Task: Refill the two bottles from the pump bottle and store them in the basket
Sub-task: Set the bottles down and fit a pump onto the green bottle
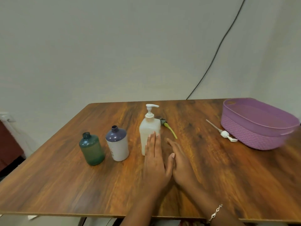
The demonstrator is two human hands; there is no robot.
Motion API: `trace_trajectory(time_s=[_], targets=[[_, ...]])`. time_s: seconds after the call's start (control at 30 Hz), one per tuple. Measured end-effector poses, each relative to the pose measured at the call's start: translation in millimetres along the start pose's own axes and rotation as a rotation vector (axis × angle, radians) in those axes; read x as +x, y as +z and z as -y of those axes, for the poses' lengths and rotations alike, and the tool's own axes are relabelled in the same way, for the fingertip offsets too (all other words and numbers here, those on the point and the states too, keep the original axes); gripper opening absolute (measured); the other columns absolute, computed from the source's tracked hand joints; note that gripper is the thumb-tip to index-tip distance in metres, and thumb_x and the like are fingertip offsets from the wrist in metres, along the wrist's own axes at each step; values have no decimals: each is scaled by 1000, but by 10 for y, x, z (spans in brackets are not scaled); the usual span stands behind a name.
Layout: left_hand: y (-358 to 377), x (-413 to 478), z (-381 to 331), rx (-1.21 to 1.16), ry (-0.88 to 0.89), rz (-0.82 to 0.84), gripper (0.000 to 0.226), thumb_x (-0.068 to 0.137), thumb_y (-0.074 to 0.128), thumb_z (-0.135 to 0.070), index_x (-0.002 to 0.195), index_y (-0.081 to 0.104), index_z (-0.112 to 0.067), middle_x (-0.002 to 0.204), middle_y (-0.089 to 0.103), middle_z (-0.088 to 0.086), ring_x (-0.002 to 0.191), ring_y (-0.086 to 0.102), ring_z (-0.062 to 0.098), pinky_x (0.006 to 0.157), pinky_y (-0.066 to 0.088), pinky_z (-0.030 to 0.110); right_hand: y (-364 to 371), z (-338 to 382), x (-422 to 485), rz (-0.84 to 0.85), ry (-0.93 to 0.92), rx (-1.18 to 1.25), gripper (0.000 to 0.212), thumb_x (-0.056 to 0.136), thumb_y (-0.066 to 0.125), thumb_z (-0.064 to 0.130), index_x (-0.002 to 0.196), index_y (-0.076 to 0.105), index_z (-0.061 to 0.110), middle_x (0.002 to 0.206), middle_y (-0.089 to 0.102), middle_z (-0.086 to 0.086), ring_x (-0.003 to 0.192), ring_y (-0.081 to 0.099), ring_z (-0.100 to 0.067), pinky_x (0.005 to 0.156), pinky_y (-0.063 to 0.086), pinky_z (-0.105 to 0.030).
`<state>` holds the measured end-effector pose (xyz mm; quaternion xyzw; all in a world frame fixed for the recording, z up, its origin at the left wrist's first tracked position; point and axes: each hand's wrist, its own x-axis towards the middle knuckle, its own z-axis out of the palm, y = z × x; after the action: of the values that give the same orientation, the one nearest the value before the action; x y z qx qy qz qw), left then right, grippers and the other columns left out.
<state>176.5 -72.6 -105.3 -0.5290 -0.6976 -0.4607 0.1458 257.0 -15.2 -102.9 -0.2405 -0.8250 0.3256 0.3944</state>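
Seeing both hands flat-fingered and empty by the pump bottle (149, 132), mid-surface (65, 185).
My left hand (154, 162) overlaps the bottle's near side, and the right hand (180, 162) is just beside it; I cannot tell if either touches. The green bottle (92, 148) and purple-topped bottle (117, 144) stand uncapped leftward. The basket (259, 128) sits at the far right corner, with a loose pump (225, 133) beside it.

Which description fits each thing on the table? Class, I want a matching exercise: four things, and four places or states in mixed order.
Things:
1 green bottle
2 pump bottle
3 loose white pump
4 basket

Descriptions:
A purple, far right
B leftmost, uncapped
C lying beside the basket
D upright, pump head on

Pairs: 1-B, 2-D, 3-C, 4-A
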Motion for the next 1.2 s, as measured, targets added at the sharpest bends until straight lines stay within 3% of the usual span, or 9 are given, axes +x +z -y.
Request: trace_trajectory(time_s=[0.13,0.23,0.37,0.47,0.7,0.97,1.1,1.2], targets=[[209,69,-212,-80,-47,47,68,91,37,-48,146,24,-9,153,17,0,143,10,11,114,12,23,-286,-169,-13,-25,42,-78,53,92,52,12,140,35,28,134,34,22,123,32,8,101,27,-11],[273,184,-336,-138,-72,102,73,88,35,-53,146,17,-13,153,8,-6,141,0,2,113,2,15,-480,-236,56,-30,34,-100,55,89,56,11,139,37,23,132,37,18,121,34,5,101,28,-12],[326,378,-432,-191,-169,172,76,90,45,-47,148,13,-11,156,9,0,143,3,10,111,2,17,-621,-434,260,-35,57,-144,61,83,64,7,138,40,19,138,43,3,127,40,-11,104,35,-26],[355,488,-450,-273,-256,220,73,93,50,-38,149,11,-12,157,9,1,143,4,10,109,4,18,-670,-504,481,-37,70,-169,57,83,65,10,136,43,15,137,46,-1,125,43,-15,99,35,-24],[611,861,-385,-332,-430,317,76,93,46,-45,150,8,-13,157,8,2,143,7,14,113,12,28,-592,-657,1051,-51,88,-212,38,86,60,9,124,55,11,120,58,-3,110,55,-16,85,40,-19],[1007,1229,-105,-356,-729,216,73,92,31,-57,147,20,-10,152,26,8,140,24,24,113,24,43,-381,-877,1719,104,260,-148,21,88,58,15,108,63,9,107,64,-4,91,55,-11,71,41,-17],[1235,1324,84,-316,-859,114,102,72,8,-82,143,31,-13,146,39,8,133,36,26,109,31,48,-268,-1033,2000,177,320,-182,17,88,58,17,102,66,10,102,65,-2,90,56,-12,68,40,-20],[1342,1404,195,-239,-917,116,73,92,19,-61,146,26,-13,151,30,8,139,27,26,113,23,45,-139,-1153,2156,184,344,-225,13,87,60,15,94,69,8,92,65,-2,78,53,-9,54,35,-13]])
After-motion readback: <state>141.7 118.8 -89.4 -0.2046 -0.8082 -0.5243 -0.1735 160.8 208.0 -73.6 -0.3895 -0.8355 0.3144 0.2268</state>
